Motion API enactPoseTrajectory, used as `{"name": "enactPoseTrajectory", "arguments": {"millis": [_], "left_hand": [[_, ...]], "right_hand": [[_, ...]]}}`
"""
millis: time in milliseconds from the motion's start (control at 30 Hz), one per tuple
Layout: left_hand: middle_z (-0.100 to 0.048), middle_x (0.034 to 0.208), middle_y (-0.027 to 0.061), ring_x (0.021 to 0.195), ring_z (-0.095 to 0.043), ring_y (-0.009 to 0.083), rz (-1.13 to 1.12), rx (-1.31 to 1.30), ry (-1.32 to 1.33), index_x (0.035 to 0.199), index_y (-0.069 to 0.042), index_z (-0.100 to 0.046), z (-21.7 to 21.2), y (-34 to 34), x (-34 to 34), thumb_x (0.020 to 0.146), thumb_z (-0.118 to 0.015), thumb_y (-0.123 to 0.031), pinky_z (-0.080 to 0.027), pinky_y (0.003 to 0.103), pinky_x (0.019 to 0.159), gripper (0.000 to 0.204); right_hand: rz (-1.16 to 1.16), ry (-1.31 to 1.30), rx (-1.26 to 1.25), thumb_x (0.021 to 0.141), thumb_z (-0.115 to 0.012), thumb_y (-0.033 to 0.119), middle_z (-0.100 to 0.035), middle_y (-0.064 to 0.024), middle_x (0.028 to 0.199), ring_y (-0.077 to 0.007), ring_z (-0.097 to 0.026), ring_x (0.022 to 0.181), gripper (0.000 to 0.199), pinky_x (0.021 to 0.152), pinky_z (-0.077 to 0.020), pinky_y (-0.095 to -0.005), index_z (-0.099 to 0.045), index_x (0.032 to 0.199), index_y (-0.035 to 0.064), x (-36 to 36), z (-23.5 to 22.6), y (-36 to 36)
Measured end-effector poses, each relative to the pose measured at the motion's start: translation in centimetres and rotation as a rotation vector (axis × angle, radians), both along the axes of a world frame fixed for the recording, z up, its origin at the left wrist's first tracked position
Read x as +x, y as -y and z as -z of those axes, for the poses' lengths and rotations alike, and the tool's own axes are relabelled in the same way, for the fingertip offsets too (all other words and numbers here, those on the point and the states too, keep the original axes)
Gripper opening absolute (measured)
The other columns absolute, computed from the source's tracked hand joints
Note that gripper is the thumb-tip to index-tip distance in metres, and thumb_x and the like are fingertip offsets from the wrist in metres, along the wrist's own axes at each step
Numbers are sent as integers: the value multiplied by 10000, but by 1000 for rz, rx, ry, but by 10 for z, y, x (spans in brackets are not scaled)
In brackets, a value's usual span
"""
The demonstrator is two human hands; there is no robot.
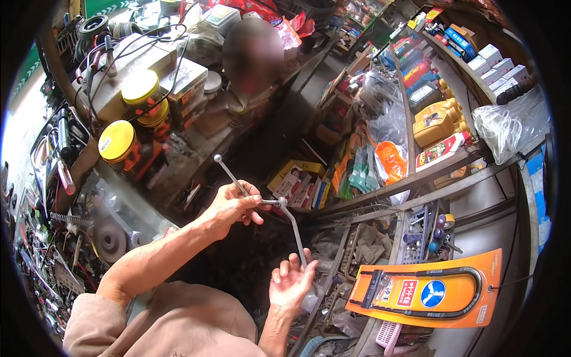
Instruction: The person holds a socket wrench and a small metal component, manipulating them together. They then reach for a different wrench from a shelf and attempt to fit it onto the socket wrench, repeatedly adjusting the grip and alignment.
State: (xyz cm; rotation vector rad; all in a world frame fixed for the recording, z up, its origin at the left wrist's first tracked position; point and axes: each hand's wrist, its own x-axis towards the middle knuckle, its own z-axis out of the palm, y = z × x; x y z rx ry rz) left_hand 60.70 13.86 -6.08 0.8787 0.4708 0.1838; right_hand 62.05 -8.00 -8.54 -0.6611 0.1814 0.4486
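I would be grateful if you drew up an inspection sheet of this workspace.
Surface: bench holding yellow-lidded tubs.
Job's things: bent metal rod, ball-ended, held up in the air.
Clutter: loose parts crowded at left.
Hands: left hand grips the rod; right hand is at its lower end, grip unclear.
Cables: black cable looping at upper left.
Surroundings: shelf with jugs; orange package below.

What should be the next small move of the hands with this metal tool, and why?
Perhaps close the right hand around the lower end of the metal tool: it looks only loosely curled there, while the left hand grips the tool nearer its ball-tipped end.
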Motion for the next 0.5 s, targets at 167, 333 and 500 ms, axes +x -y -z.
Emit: {"name": "enactPoseTrajectory", "arguments": {"millis": [167,333,500], "left_hand": [[-700,888,146,604,-669,133,332,-78,65,936,-67,-556,-6,-2,-2,883,-633,-142,-457,200,489,120],[-704,828,88,571,-654,121,830,205,-41,886,-47,-579,-10,12,-8,866,-637,-152,-446,211,490,121],[-684,786,119,590,-674,159,687,557,-292,879,3,-564,-10,11,-5,825,-601,-62,-497,259,510,92]], "right_hand": [[-131,-261,306,952,-529,406,-535,-2,688,-98,-429,493,376,431,-365,-232,-653,943,52,36,32,10],[-181,-55,-307,947,-548,328,-364,28,477,-73,-329,358,309,338,-263,-222,-557,781,69,75,18,16],[-158,472,-964,911,-625,216,-520,-11,547,-61,-454,427,246,379,-328,-195,-601,781,8,70,-25,26]]}}
